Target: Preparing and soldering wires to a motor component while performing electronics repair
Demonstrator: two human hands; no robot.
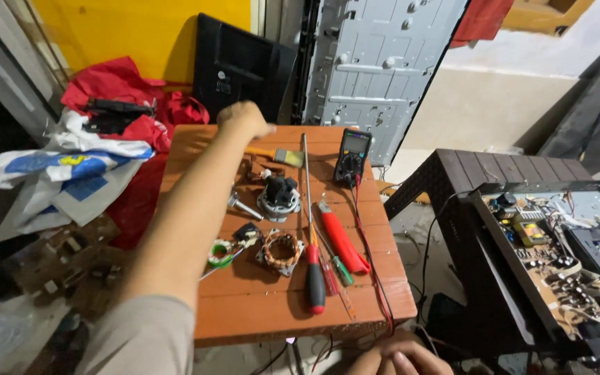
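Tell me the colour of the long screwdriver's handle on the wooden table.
Red with a black end, on the long screwdriver; the head view shows it clearly.

Yellow wall (140, 31), orange wooden table (258, 305) (slatted), dark stool (453, 177).

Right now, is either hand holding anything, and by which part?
The left hand is reaching out above the table's far end, near the paintbrush, gripping nothing visible. The right hand is too cropped to tell.

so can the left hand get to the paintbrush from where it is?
Probably yes. The left hand hovers over the table's far end, and the paintbrush lies just beside and below it, uncovered, with nothing between them. The motor part sits nearer, clear of the path.
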